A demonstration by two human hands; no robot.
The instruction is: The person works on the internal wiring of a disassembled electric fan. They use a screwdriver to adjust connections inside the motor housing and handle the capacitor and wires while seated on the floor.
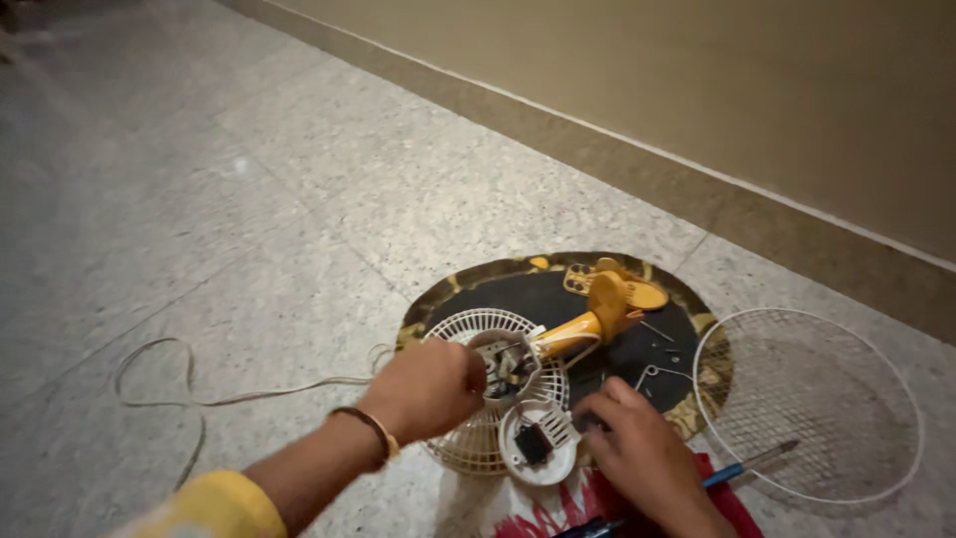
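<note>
A small yellow table fan (597, 314) lies taken apart on a round dark mat (558, 289). Its white rear grille (478, 329) lies flat with the motor (508, 364) exposed. My left hand (423, 389) is closed at the motor, touching it. My right hand (637, 448) rests fingers-down beside a round white motor cover (538, 443); whether it holds something small I cannot tell. A bracelet circles my left wrist.
A white wire front grille (807, 399) lies on the floor at the right. A blue-handled screwdriver (742, 466) lies by a red patterned cloth (558, 508). The fan's cord (189, 394) loops across the stone floor at left. Small screws lie on the mat. A wall runs behind.
</note>
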